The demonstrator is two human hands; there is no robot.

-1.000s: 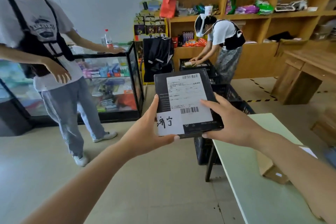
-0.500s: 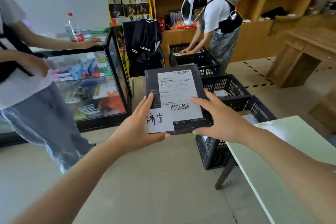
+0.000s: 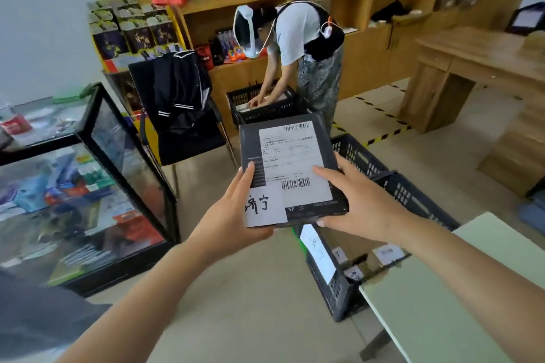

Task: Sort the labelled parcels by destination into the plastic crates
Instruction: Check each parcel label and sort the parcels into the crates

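I hold a flat black parcel (image 3: 290, 168) in front of me with both hands. It carries a white shipping label with barcodes and a white tag with handwritten characters at its lower left corner. My left hand (image 3: 233, 215) grips its lower left edge, thumb on top. My right hand (image 3: 356, 200) grips its right edge, thumb across the label. Below the parcel stands a black plastic crate (image 3: 330, 283) with a handwritten white label on its near wall and brown parcels inside. A second black crate (image 3: 359, 156) lies behind it, and a third crate (image 3: 265, 112) farther back.
A pale green table (image 3: 442, 298) fills the lower right. A glass display case (image 3: 97, 186) stands on the left, a chair with a black jacket (image 3: 177, 97) behind it. A person (image 3: 303, 50) bends over the far crate. Wooden shelves and a desk (image 3: 486, 68) line the back.
My view has swung down and to the right, and I have come closer to the crates. The near crate's label and contents now show below the parcel. Both hands keep their hold.
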